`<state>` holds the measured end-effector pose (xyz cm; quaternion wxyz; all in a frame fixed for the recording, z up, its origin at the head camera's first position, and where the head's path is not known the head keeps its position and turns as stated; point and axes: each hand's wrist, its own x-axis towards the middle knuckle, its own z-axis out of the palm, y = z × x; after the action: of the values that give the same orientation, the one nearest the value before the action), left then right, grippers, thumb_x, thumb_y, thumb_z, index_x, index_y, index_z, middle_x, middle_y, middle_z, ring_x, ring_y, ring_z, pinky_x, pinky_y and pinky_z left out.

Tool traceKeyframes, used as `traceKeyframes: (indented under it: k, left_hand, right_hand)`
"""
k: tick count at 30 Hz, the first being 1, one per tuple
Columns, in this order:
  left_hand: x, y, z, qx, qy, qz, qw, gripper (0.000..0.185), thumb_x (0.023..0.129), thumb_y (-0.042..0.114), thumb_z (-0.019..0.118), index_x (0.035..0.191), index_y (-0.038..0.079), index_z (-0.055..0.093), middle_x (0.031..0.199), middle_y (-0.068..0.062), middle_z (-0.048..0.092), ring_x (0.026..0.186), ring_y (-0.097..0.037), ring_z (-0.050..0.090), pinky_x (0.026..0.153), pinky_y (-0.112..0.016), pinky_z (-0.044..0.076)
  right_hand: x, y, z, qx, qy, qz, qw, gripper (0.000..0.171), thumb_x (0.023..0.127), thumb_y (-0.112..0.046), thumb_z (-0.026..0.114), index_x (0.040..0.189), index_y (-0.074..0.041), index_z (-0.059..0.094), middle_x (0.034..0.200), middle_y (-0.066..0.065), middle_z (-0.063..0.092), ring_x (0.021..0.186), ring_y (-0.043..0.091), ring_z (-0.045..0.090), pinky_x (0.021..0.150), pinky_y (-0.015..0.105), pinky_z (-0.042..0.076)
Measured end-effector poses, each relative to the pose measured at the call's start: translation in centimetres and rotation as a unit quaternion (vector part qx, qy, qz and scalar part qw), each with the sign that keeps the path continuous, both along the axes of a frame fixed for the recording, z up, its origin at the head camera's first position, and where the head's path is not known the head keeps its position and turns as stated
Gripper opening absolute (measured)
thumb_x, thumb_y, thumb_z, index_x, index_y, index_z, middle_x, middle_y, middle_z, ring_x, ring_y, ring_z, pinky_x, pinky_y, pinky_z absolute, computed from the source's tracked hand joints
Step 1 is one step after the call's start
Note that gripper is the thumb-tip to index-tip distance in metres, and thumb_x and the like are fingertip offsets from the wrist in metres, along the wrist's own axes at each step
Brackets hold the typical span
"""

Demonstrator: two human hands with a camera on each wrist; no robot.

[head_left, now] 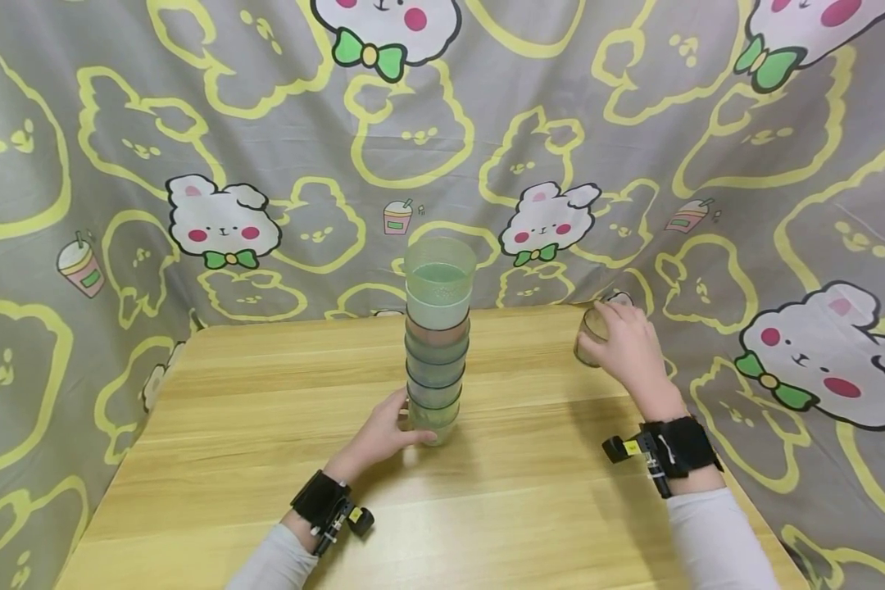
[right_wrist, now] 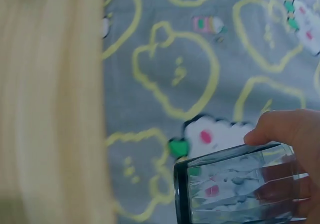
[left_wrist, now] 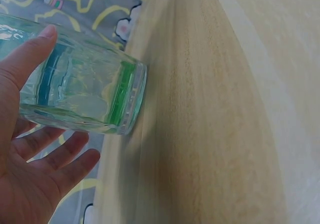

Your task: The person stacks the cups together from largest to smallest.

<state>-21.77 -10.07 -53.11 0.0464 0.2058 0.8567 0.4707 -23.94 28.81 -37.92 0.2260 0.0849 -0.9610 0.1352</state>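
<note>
A tall stack of translucent ribbed cups [head_left: 437, 352], greenish at top and bottom with greyer ones between, stands upright on the wooden table. My left hand [head_left: 383, 433] is around its base, thumb in front and fingers behind. In the left wrist view the thumb [left_wrist: 37, 49] lies along the lowest cup [left_wrist: 90, 84], while the other fingers [left_wrist: 75, 154] are spread loosely at its far side. At the back right, my right hand [head_left: 630, 348] grips a single smoky grey glass cup [head_left: 590, 338]. The right wrist view shows this cup [right_wrist: 235, 184] between thumb and fingers, tilted.
The light wooden table [head_left: 280, 369] ends at a grey curtain [head_left: 302, 147] printed with yellow outlines and white cartoon animals. Curtain also hangs close along the left and right sides. The tall stack stands between the two hands.
</note>
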Motion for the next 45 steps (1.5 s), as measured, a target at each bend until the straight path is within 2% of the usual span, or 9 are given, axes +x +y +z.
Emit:
traceKeyframes:
  k: [6,12,15,23,32,36,45]
  left_hand:
    - [0.0,0.0,0.1,0.0,0.0,0.001,1.0,0.088,0.072,0.043,0.084,0.146,0.028,0.039,0.146,-0.001,0.049,0.133,-0.023,0.049,0.107,-0.046,0.048]
    - [0.0,0.0,0.2,-0.002,-0.002,0.002,1.0,0.088,0.072,0.043,0.084,0.146,0.028,0.039,0.146,-0.001,0.049,0.133,-0.023,0.049,0.107,-0.045,0.047]
    - [0.1,0.0,0.2,0.0,-0.001,-0.001,1.0,0.088,0.072,0.044,0.084,0.146,0.028,0.039,0.146,-0.001,0.049,0.133,-0.024,0.049,0.107,-0.046,0.048]
    - [0.0,0.1,0.2,0.01,0.003,-0.005,0.9999,0.085,0.071,0.043,0.084,0.143,0.028,0.042,0.144,0.0,0.052,0.132,-0.023,0.05,0.106,-0.046,0.048]
    - [0.0,0.1,0.3,0.009,-0.001,-0.009,0.9999,0.083,0.072,0.039,0.085,0.143,0.029,0.042,0.143,0.002,0.052,0.132,-0.021,0.05,0.105,-0.044,0.049]
    - [-0.1,0.1,0.2,0.014,-0.001,-0.008,0.9999,0.082,0.072,0.038,0.085,0.142,0.029,0.043,0.142,0.001,0.052,0.132,-0.021,0.05,0.105,-0.044,0.049]
    - [0.0,0.0,0.1,0.017,-0.006,-0.011,0.9998,0.08,0.073,0.038,0.084,0.141,0.032,0.043,0.143,0.003,0.052,0.132,-0.02,0.049,0.105,-0.043,0.05]
  right_hand:
    - [-0.4,-2.5,4.6,0.009,0.037,0.017,0.999,0.055,0.085,-0.027,0.066,0.13,0.003,0.058,0.132,0.027,0.057,0.121,0.046,0.049,0.105,0.061,0.038]
    - [-0.6,-5.0,9.4,0.005,0.087,0.062,0.994,0.051,0.085,-0.026,0.064,0.129,0.0,0.06,0.129,0.025,0.06,0.12,0.044,0.05,0.1,0.061,0.041]
    - [-0.7,-6.2,11.6,0.003,0.103,0.089,0.991,0.05,0.086,-0.027,0.065,0.129,-0.001,0.061,0.13,0.022,0.06,0.121,0.042,0.049,0.101,0.061,0.04]
    - [-0.6,-9.5,16.1,0.003,0.175,0.173,0.969,0.049,0.086,-0.027,0.068,0.129,-0.004,0.062,0.127,0.018,0.064,0.118,0.038,0.052,0.102,0.054,0.042]
    - [0.6,-13.3,19.3,-0.009,0.244,0.244,0.938,0.049,0.088,-0.029,0.066,0.127,-0.001,0.062,0.126,0.019,0.065,0.117,0.037,0.053,0.107,0.048,0.04]
    - [1.1,-14.7,20.2,-0.023,0.259,0.269,0.927,0.049,0.088,-0.029,0.067,0.126,0.0,0.063,0.124,0.02,0.065,0.116,0.037,0.054,0.108,0.046,0.04]
    - [1.5,-17.2,20.2,-0.026,0.253,0.3,0.919,0.049,0.087,-0.03,0.069,0.125,-0.001,0.064,0.124,0.018,0.065,0.116,0.036,0.055,0.107,0.045,0.041]
